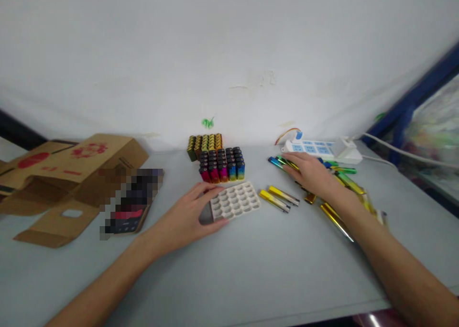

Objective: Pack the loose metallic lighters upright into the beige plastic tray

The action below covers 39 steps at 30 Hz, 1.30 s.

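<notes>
My left hand [190, 212] holds the left end of a white tray [236, 201] with rows of cavities, thumb at the near edge and fingers at the far edge. My right hand [308, 171] is at a pile of shiny coloured lighters on the right, its fingers closed around a blue lighter [276, 163] and a green one beside it; the thumb is hidden. Two yellow lighters [274, 201] lie between the tray and that pile. A gold lighter [336, 222] lies under my right forearm. Behind the tray, a block of pink and blue lighters [222, 167] stands upright.
Another upright block of gold lighters [205, 145] is by the wall. A power strip [308, 147] with a plug and white cable lies at the back right. On the left are an open cardboard box [86, 159] and a partly pixelated phone [131, 212]. A blue frame [401, 121] borders the right.
</notes>
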Available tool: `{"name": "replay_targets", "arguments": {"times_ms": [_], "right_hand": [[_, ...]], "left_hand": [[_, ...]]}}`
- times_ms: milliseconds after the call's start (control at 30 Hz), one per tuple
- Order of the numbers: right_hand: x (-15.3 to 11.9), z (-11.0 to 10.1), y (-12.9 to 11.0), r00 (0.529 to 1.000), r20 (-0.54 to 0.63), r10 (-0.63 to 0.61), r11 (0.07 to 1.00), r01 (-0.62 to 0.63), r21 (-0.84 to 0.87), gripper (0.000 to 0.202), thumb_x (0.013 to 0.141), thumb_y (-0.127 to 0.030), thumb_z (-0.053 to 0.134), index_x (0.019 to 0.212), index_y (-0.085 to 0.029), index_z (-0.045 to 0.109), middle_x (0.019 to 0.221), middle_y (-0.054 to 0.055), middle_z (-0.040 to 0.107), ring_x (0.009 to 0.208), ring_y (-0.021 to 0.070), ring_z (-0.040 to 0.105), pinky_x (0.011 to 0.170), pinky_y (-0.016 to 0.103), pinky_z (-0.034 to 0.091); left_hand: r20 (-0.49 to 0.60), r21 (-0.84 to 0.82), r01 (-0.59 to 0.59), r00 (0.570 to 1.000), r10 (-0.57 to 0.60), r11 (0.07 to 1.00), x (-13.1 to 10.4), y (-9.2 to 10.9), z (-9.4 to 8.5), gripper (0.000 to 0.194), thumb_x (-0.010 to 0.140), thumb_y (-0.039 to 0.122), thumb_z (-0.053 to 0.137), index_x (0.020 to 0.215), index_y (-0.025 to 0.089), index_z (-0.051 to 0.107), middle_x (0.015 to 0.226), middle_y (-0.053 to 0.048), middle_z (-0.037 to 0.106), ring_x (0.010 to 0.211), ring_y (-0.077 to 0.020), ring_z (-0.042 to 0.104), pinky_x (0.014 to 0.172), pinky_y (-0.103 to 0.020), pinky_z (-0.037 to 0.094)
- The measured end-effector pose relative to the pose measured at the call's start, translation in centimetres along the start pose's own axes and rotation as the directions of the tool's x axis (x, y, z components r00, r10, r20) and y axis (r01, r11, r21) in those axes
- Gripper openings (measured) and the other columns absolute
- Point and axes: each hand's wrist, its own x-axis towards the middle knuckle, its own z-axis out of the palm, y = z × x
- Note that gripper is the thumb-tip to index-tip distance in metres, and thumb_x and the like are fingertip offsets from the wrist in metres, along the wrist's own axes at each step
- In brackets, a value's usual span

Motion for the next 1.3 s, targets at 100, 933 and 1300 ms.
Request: {"name": "replay_targets", "arguments": {"times_ms": [100,933,1300], "right_hand": [[0.4,0.7,-1.4,0.999,0.047,0.006,0.996,-0.002,-0.092,0.033,0.108,-0.024,0.060,0.134,-0.012,0.076,0.139,0.021,0.077,0.129,0.0367,0.072,0.110,0.050,0.055],[-0.2,0.5,-4.2,0.962,-0.079,0.261,0.737,-0.146,0.659,0.023,0.101,-0.038,0.069,0.118,-0.021,0.066,0.108,0.014,0.085,0.099,0.0318,0.083,0.092,0.049,0.067],[-0.8,-1.1,-9.6,0.935,0.317,0.161,-0.051,-0.313,0.948,0.039,0.092,-0.054,0.085,0.112,-0.023,0.072,0.092,0.000,0.074,0.084,0.0165,0.075,0.081,0.033,0.065]], "left_hand": [[0.000,0.004,-0.008,1.000,0.008,1.000,0.0,-0.1,0.0,0.065,0.095,0.059,0.074,0.148,0.023,0.065,0.146,-0.014,0.066,0.135,-0.0323,0.068,0.125,-0.050,0.053],[0.077,0.131,0.025,0.996,-0.036,0.991,-0.2,-0.7,-0.4,0.117,0.069,0.077,0.091,0.161,0.017,0.052,0.159,-0.022,0.060,0.147,-0.0434,0.057,0.128,-0.061,0.045],[0.030,0.002,0.087,0.996,-0.087,0.996,0.3,-0.5,-0.6,0.069,0.075,0.061,0.092,0.127,0.020,0.072,0.130,-0.013,0.070,0.119,-0.0339,0.070,0.115,-0.051,0.056]]}}
